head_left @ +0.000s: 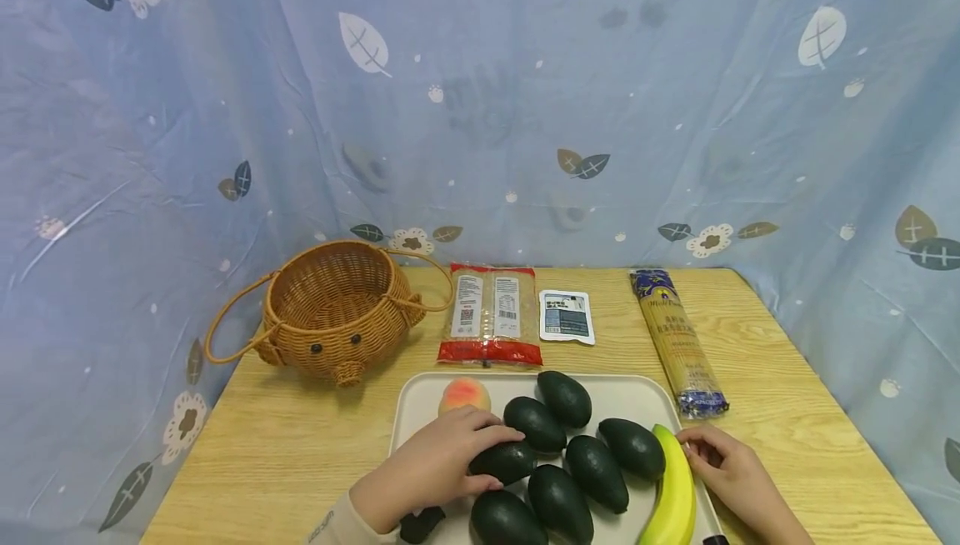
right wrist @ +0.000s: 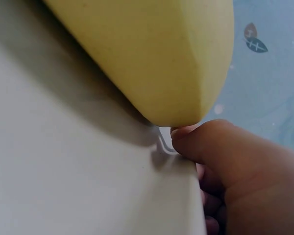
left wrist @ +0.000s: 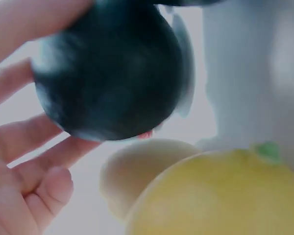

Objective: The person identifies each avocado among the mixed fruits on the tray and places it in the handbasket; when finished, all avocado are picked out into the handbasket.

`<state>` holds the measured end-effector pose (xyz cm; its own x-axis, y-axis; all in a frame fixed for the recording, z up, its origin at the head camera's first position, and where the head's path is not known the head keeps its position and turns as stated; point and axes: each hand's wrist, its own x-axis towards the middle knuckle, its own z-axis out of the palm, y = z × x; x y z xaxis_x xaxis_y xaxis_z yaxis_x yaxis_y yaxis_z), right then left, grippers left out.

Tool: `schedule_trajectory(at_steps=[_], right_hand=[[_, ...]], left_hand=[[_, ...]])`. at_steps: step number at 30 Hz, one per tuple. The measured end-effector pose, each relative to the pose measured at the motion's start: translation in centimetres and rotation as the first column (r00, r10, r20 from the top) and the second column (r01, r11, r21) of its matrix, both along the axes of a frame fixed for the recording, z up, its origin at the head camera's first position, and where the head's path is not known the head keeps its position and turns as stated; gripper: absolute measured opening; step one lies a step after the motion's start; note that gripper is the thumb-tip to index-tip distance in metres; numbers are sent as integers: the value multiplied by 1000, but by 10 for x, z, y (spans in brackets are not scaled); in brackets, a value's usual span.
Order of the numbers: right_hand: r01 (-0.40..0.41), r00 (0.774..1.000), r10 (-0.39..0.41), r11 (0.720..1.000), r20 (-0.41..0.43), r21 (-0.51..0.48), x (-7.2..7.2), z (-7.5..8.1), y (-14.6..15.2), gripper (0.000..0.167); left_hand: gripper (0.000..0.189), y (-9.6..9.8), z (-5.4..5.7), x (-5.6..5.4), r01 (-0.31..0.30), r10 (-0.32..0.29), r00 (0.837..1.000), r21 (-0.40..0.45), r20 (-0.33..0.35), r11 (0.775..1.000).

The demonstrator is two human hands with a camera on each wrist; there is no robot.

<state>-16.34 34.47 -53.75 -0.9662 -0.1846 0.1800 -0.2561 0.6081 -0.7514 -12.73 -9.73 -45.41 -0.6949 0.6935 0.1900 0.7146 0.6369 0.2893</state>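
Note:
My left hand (head_left: pixel 442 460) grips a dark green avocado (head_left: pixel 504 463) on the left side of the white tray, thumb and fingers around it. In the left wrist view that avocado (left wrist: pixel 112 73) fills the top, above a yellow fruit (left wrist: pixel 220 196) with a green tip and a pale rounded thing (left wrist: pixel 142 169). Pinched between the thumb and fingers of my right hand (head_left: pixel 738 482) is the right rim of the tray (right wrist: pixel 188 196). Beside it lies a banana (head_left: pixel 675 491). Several more avocados (head_left: pixel 564 399) and a peach (head_left: pixel 465 395) sit on the tray.
A wicker basket (head_left: pixel 337 353) with two handles stands at the back left. Behind the tray lie a red-edged clear packet (head_left: pixel 487 316) and a small white packet (head_left: pixel 566 317). A spaghetti bag (head_left: pixel 678 341) lies back right. A patterned blue curtain (head_left: pixel 480 112) hangs behind the table.

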Motion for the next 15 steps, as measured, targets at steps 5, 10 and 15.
schedule_trajectory(at_steps=[5, 10, 15], right_hand=[[2, 1000, -2, 1000, -28, -1, -1, -1, -2, 23], [11, 999, -11, 1000, -44, 8, -2, -2, -1, 23], [15, 1000, -14, 1000, -18, 17, -1, -3, 1, 22]], left_hand=[[62, -17, 17, 0, -67, 54, 996, 183, 73, 981], [65, -47, 38, -2, -185, 190, 982, 322, 15, 929], [67, -83, 60, -9, -325, 369, 929, 389, -42, 862]])
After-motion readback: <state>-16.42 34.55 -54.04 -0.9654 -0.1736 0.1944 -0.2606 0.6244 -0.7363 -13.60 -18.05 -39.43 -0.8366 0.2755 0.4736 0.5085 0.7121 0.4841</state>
